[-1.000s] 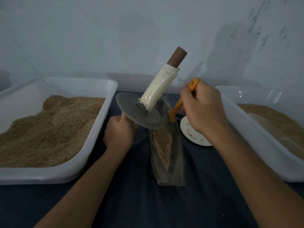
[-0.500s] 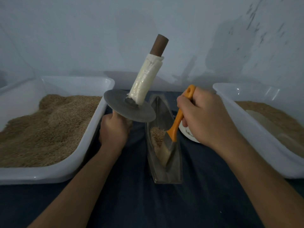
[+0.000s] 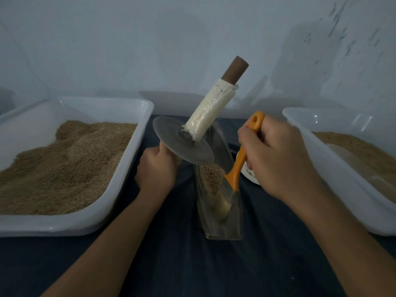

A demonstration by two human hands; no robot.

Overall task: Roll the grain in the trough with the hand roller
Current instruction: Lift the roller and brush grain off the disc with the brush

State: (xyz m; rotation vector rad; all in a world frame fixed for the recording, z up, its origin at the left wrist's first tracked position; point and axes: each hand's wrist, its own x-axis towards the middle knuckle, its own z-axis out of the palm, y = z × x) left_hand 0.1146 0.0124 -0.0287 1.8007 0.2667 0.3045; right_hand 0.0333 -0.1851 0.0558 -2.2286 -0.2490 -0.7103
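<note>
My left hand (image 3: 156, 168) grips the lower handle of the hand roller (image 3: 188, 142), a grey metal disc on an axle with a white-wrapped upper handle and brown tip. It is held tilted above the far end of the narrow clear trough (image 3: 232, 221) on the dark cloth. Brown grain (image 3: 209, 174) lies in the trough's middle. My right hand (image 3: 276, 159) grips the orange handle of a brush (image 3: 237, 166), whose pale bristles reach down into the trough's near half.
A white tub (image 3: 120, 185) heaped with grain stands at the left. Another white tub (image 3: 334, 179) with grain stands at the right. A small white dish (image 3: 249, 176) lies behind my right hand, mostly hidden. A pale wall rises close behind.
The brush has swept along the trough toward me, its bristles now further down the near half. The roller stays lifted, its upper handle leaning more to the right.
</note>
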